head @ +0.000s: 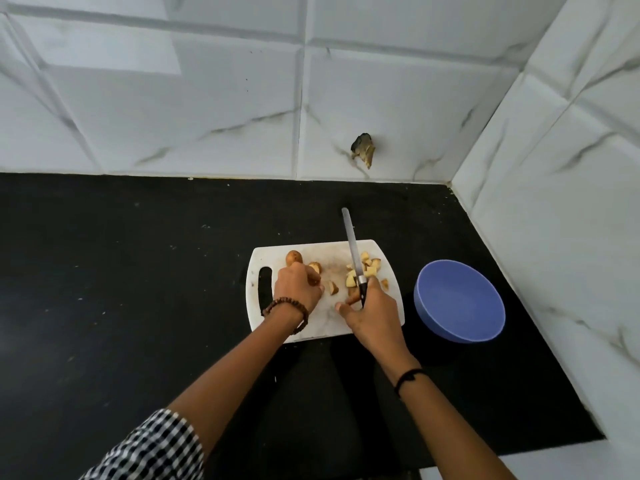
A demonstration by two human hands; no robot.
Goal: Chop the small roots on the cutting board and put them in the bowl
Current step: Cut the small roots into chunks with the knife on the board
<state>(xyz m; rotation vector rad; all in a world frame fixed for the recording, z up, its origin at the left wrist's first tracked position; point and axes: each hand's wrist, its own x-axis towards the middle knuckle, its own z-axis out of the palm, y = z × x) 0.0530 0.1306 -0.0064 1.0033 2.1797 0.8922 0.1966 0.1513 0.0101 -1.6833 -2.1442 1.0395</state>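
Observation:
A white cutting board (273,256) lies on the black counter. One whole brown root (293,257) sits at its back left. My left hand (298,289) rests on the board, fingers closed over another root (314,279) that is mostly hidden. A loose cut piece (333,287) lies between my hands. A pile of chopped pieces (370,266) lies at the board's right. My right hand (375,311) grips a knife (353,247) whose blade points away from me beside the pile. The blue bowl (460,301) stands just right of the board.
The black counter (138,289) stretches left of the board. White marble-look tiled walls (207,98) close the back and right side, meeting in a corner. The back wall has a broken hole (363,150) just above the counter.

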